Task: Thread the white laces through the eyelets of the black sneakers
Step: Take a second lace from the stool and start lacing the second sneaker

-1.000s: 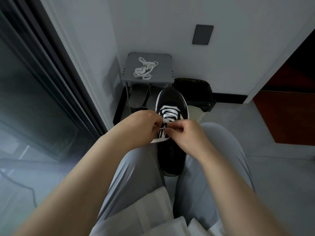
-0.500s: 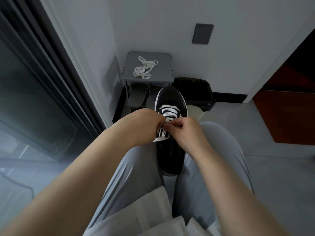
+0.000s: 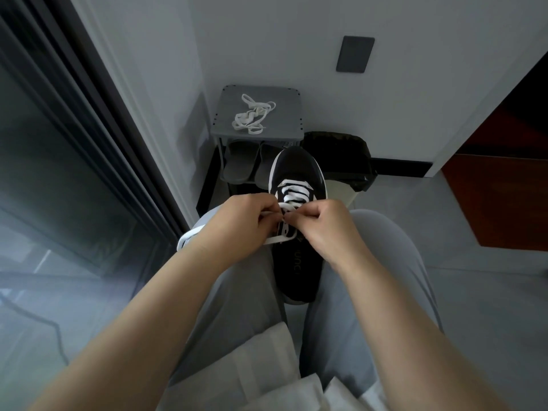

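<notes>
One sneaker (image 3: pixel 296 262) is in view, black with a white sole edge. It lies wedged between the person's two grey-trousered thighs with its toe pointing away.

There are two laces. The first lace (image 3: pixel 295 192) is partly threaded and crosses the sneaker's front in white bars, three or perhaps four, since the hands hide the nearer ones. One loose end of it runs from the sneaker's middle out to the left, passes under the left wrist and loops beyond the thigh.

Both hands meet over the sneaker's middle eyelets. The left hand (image 3: pixel 243 223) has its fingers curled, with thumb and forefinger pinching a strand of the lace at the sneaker's left edge. The right hand (image 3: pixel 323 229) is also curled, and its thumb and forefinger pinch the lace just beside the left fingertips. Which eyelet they are at cannot be told.

Beyond the sneaker's toe stands one grey stool (image 3: pixel 284 96), with the spare lace (image 3: pixel 252 117) lying in a loose heap on top. Two grey slippers (image 3: pixel 240 161) sit on the shelf beneath it, just left of the toe. One black bag (image 3: pixel 350 149) lies to the right of the toe. A white cloth (image 3: pixel 267 366) lies on the lap, nearer than the sneaker's heel.
</notes>
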### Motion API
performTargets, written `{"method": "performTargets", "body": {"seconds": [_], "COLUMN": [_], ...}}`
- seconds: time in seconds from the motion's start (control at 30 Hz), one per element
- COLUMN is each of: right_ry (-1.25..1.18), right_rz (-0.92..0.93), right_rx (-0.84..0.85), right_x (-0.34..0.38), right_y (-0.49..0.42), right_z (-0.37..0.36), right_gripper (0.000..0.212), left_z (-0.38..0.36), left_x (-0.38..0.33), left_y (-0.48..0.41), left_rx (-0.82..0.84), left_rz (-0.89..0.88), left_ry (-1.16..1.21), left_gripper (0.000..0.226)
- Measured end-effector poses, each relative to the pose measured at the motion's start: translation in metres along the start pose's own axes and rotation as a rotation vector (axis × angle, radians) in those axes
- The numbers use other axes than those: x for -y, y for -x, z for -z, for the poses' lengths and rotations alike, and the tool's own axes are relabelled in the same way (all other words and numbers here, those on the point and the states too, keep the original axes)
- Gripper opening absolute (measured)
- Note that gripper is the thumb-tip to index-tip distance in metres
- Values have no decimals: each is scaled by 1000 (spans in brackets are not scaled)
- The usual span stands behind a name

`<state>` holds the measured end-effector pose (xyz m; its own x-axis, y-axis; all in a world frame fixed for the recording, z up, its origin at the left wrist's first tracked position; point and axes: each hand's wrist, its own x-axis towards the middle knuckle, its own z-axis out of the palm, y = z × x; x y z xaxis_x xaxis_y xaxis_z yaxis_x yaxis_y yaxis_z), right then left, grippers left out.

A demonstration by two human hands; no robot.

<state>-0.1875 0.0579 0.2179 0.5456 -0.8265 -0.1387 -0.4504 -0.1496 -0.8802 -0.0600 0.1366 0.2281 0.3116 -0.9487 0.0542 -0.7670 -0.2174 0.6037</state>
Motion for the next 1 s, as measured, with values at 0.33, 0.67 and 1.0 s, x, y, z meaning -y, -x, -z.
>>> {"method": "performTargets", "body": {"seconds": [0.33, 0.67, 1.0], "right_ry": [47, 250, -987], "right_rz": [17, 287, 193], "right_rx": [153, -50, -101], "right_x": [-6, -8, 17], "right_y": [1, 7, 14], "right_z": [9, 14, 69], "right_gripper": [18, 13, 24], "left_z": [-6, 0, -9], "left_x": [-11, -10, -8], "left_y": [2, 3, 2], "left_rx": [-21, -78, -157], "left_rz": [4, 13, -24], "left_ry": [-174, -220, -118], "left_gripper": [15, 51, 57]}}
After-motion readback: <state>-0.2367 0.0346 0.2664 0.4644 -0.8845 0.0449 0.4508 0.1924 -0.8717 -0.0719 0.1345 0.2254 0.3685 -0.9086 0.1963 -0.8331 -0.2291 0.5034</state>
